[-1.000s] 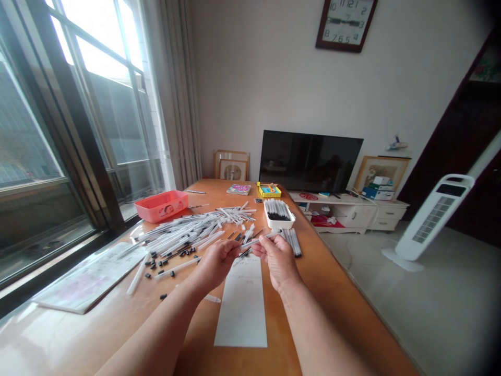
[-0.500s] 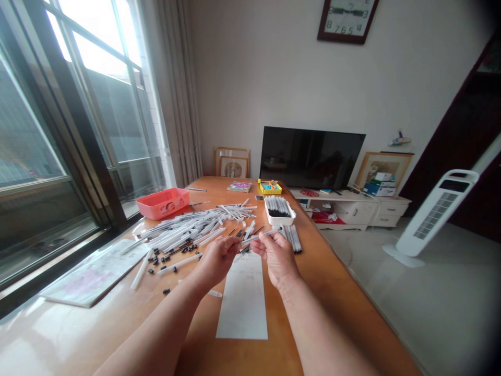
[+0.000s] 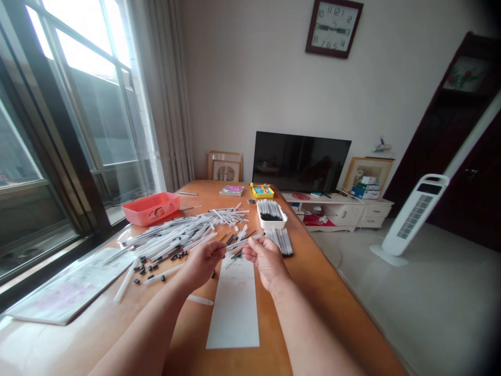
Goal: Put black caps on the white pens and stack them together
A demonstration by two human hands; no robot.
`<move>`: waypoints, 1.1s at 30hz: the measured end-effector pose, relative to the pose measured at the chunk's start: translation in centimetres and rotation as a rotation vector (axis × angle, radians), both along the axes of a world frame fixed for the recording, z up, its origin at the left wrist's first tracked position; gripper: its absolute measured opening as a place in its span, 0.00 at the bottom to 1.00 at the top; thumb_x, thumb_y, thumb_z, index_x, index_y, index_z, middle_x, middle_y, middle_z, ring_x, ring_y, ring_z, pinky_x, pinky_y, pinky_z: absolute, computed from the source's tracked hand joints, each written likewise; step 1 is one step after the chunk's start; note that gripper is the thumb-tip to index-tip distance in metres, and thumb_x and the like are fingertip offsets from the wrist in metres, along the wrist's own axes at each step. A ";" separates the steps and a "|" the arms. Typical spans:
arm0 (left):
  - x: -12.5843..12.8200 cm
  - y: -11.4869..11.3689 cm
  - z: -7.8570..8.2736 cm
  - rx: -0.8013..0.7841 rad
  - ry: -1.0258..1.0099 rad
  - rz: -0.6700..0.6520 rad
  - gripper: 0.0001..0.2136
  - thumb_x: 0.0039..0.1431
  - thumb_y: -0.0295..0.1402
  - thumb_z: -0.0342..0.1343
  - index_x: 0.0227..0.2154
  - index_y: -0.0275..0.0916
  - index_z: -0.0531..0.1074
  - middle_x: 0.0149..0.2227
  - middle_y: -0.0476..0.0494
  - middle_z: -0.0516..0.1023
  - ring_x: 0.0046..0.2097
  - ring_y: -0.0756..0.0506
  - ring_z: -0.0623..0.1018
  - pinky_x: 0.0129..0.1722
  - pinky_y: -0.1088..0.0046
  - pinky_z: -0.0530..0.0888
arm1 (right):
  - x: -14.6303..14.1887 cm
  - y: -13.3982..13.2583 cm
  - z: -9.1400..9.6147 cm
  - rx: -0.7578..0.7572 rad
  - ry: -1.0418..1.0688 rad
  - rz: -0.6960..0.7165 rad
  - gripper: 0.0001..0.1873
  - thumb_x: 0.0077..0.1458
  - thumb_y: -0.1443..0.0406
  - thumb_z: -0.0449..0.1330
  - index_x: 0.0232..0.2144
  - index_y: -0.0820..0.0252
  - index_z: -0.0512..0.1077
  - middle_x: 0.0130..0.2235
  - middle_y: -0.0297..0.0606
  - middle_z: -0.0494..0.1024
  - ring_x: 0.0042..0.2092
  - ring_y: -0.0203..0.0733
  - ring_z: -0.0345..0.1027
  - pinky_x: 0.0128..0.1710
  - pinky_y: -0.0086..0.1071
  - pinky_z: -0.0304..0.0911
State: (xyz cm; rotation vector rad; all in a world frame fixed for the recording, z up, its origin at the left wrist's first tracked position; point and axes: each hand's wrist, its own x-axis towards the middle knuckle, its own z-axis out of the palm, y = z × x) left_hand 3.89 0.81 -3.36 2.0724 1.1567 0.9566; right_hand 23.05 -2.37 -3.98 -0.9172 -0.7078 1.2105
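Observation:
Between my two hands a slim clear pen (image 3: 237,244) lies nearly level over the table. My left hand (image 3: 204,265) pinches its left end, and my right hand (image 3: 266,260) grips the other end with thumb and fingers. Beneath them is a long white paper sheet (image 3: 234,308) with faint writing. A large heap of clear pen barrels (image 3: 178,232) spreads beyond my left hand, with small black caps (image 3: 143,260) scattered at its near side. Past my right hand, a row of pens (image 3: 281,241) lies side by side before a white tray (image 3: 273,224) of pens.
A pink plastic basket (image 3: 135,214) stands at the table's left edge, near a paper booklet (image 3: 66,292). Toward the far end lie a magazine (image 3: 231,190) and a yellow box (image 3: 262,193). A tower fan (image 3: 410,219) stands on the floor at right.
The camera view has tilted up and turned slightly right, so everything sits lower or further left. Both hands keep hold of the pen in much the same pose.

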 end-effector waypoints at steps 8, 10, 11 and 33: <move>-0.5 0.5 -0.3 0.015 -0.006 0.004 0.14 0.61 0.43 0.53 0.38 0.39 0.78 0.32 0.46 0.79 0.36 0.44 0.77 0.39 0.70 0.72 | 2.9 0.2 0.7 -0.025 0.022 -0.165 0.13 0.50 0.59 0.64 0.37 0.59 0.76 0.31 0.40 0.82 0.30 0.38 0.74 0.30 0.29 0.69; -0.5 0.6 -0.5 0.003 -0.015 -0.004 0.15 0.61 0.44 0.53 0.38 0.39 0.78 0.32 0.45 0.80 0.36 0.44 0.77 0.38 0.70 0.72 | 3.1 0.2 0.7 -0.018 -0.001 -0.180 0.14 0.50 0.59 0.64 0.38 0.60 0.76 0.31 0.40 0.81 0.30 0.37 0.73 0.30 0.28 0.69; -0.6 0.7 -0.6 -0.006 -0.016 -0.010 0.15 0.61 0.44 0.53 0.38 0.39 0.78 0.32 0.45 0.80 0.36 0.44 0.77 0.38 0.71 0.72 | 3.1 0.2 0.8 -0.010 -0.022 -0.191 0.14 0.50 0.59 0.64 0.38 0.60 0.77 0.31 0.40 0.81 0.30 0.37 0.73 0.29 0.28 0.68; -0.3 0.4 0.6 -0.281 -0.579 0.175 0.22 0.45 0.45 0.67 0.40 0.37 0.74 0.35 0.43 0.78 0.38 0.44 0.74 0.38 0.69 0.66 | 3.0 -0.9 1.1 -0.127 -0.580 0.163 0.06 0.49 0.66 0.61 0.30 0.63 0.74 0.27 0.37 0.78 0.27 0.34 0.68 0.27 0.26 0.62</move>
